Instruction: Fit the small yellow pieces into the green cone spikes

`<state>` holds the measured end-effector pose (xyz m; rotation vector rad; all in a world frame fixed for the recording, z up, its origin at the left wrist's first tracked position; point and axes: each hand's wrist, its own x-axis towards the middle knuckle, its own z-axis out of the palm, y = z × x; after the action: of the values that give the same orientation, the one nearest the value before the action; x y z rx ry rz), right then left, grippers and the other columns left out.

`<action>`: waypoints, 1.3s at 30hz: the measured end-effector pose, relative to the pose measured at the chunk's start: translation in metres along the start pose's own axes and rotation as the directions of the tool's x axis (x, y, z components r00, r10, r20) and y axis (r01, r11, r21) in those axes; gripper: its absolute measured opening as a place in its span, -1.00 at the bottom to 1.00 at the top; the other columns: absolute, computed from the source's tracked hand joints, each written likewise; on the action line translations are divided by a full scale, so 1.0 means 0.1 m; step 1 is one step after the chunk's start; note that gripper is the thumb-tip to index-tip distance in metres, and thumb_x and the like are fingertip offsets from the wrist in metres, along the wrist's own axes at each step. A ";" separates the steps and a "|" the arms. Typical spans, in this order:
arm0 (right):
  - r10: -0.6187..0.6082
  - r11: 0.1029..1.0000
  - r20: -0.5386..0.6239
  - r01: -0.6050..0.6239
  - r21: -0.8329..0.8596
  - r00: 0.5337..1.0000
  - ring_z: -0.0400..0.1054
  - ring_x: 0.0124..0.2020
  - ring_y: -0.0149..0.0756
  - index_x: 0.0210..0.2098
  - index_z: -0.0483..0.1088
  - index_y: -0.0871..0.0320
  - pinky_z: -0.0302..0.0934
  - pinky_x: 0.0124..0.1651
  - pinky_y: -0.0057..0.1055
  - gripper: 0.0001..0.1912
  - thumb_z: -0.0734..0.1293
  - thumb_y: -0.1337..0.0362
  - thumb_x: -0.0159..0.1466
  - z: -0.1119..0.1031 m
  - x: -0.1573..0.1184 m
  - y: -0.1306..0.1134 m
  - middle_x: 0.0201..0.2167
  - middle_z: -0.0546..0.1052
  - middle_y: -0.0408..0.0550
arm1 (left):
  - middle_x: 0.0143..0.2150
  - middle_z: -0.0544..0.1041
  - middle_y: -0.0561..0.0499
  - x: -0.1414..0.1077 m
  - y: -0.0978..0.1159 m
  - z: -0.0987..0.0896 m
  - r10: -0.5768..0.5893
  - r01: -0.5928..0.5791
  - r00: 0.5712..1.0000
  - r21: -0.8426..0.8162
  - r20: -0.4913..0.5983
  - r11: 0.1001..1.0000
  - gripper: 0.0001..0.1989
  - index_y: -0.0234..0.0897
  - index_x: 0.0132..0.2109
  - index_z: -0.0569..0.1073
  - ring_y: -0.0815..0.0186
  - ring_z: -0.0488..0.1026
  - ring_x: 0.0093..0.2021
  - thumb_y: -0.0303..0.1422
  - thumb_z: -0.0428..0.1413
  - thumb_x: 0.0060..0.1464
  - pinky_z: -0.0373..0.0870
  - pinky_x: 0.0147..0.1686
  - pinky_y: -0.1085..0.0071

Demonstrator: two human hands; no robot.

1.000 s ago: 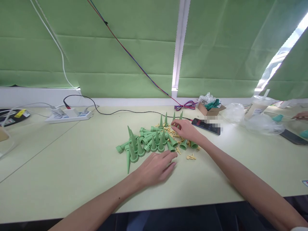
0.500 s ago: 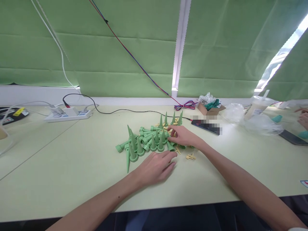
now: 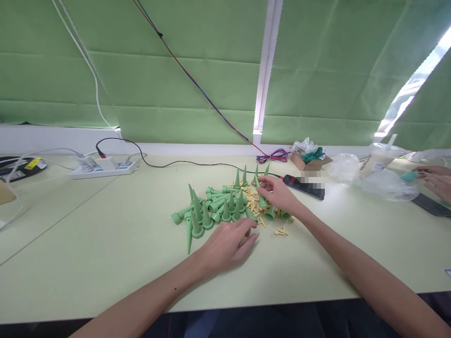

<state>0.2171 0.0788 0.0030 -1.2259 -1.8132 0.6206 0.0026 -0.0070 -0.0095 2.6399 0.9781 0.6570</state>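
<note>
Green blinds (image 3: 186, 84) hang behind a long pale table (image 3: 88, 253), where a bare-handed person works, seen from the head camera. A heap of green cones (image 3: 207, 220) lies near the middle of the table, just beyond the left hand (image 3: 227, 244) and to the left of the right hand (image 3: 280, 193). Thumb and fingers of the right hand pinch a single cone (image 3: 262, 200) at the heap's right side, among scattered yellow pegs (image 3: 252, 205). The left hand rests on the tabletop, loosely curled and relaxed, fingertips just beside the nearest cones.

Bare tabletop stretches from the heap to a power strip (image 3: 104, 170) at left, and more lies between the forearms and the table's near edge, with a small peg cluster (image 3: 281, 232) between the arms. Room is tighter at right: a phone (image 3: 305, 188) lies near the right hand, a cardboard box (image 3: 308, 164) stands behind it, and a cup (image 3: 375, 162) and a co-worker's hands (image 3: 439, 180) appear farther along.

The single cone points up and slightly left, its long axis close to upright, wide end down. Several others in the heap stand tip up, some in a row at the back; more lie on their sides. One front cone (image 3: 189, 234) lies with its tip toward the near edge.
</note>
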 end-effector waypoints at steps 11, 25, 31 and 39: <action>0.110 0.851 0.042 -0.115 0.513 0.993 0.16 -0.71 -0.47 -0.37 0.36 0.14 0.07 -0.73 -0.47 -0.65 0.45 0.00 0.11 0.11 -0.31 -0.24 -0.56 0.34 -0.22 | -0.37 0.45 0.10 0.07 0.02 -0.07 -0.311 0.256 0.946 -0.373 -0.095 0.892 -0.82 -0.22 -0.19 0.36 0.43 0.33 -0.50 -0.21 -0.01 0.27 0.25 -0.52 0.50; -0.066 0.845 0.120 -0.009 0.535 0.991 0.23 -0.58 -0.47 -0.15 0.35 0.12 0.15 -0.57 -0.49 -0.71 0.37 0.08 0.26 0.31 -0.50 -0.33 -0.41 0.43 -0.13 | -0.31 0.43 0.12 0.07 -0.02 -0.03 -0.434 0.351 0.900 -0.662 0.044 0.662 -0.72 -0.17 -0.19 0.19 0.48 0.33 -0.62 -0.11 0.08 0.19 0.18 -0.64 0.52; -0.142 0.929 0.093 0.100 0.355 0.986 0.28 -0.53 -0.42 -0.21 0.39 0.13 0.19 -0.47 -0.46 -0.75 0.22 0.09 0.38 0.26 -0.44 -0.26 -0.44 0.46 -0.11 | -0.24 0.40 0.12 0.07 -0.03 -0.02 -0.400 0.323 0.916 -0.615 0.014 0.719 -0.75 -0.17 -0.19 0.19 0.54 0.25 -0.63 -0.17 0.10 0.18 0.15 -0.63 0.52; -0.161 0.960 -0.100 0.133 -0.245 0.982 0.41 -0.32 -0.25 -0.14 0.39 0.18 0.26 -0.23 -0.35 -0.83 0.21 0.29 0.33 0.14 -0.12 0.19 -0.29 0.55 0.00 | -0.19 0.40 0.08 0.07 -0.03 0.00 -0.382 0.344 0.924 -0.466 0.013 0.815 -0.72 -0.14 0.01 0.22 0.49 0.27 -0.55 -0.22 0.06 0.19 0.18 -0.56 0.49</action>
<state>0.2166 0.0756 -0.0231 -1.2405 -1.8959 0.2456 0.0056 -0.0003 -0.0089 1.9556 1.1435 0.7902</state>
